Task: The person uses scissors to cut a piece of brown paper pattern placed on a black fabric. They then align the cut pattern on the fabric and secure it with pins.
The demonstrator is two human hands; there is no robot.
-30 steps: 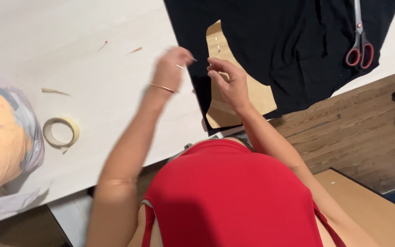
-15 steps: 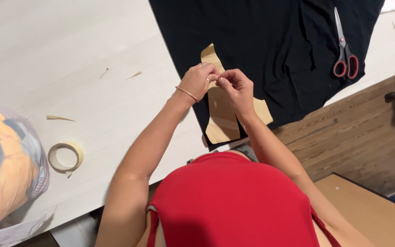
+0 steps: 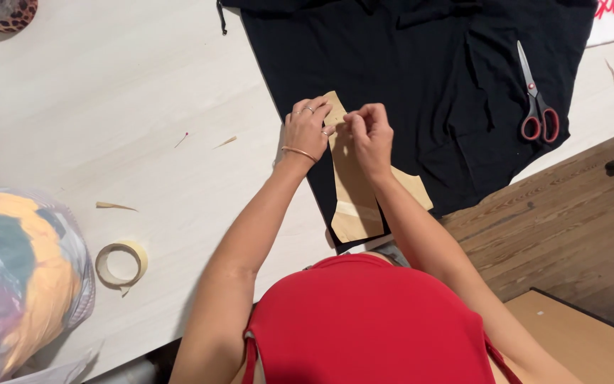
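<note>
Two hands point(image 3: 305, 129) point(image 3: 369, 135) on stiff tan pattern point(image 3: 355, 203)

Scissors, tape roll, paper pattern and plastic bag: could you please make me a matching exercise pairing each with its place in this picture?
Things:
1. scissors
2. tape roll
3. paper pattern
4. plastic bag

Places:
A. at the table's left edge, full of coloured stuff
B. on the black fabric, far right
C. under both hands, on the fabric's near edge
D. on bare table, just right of the bag

Pairs: 1-B, 2-D, 3-C, 4-A
</note>
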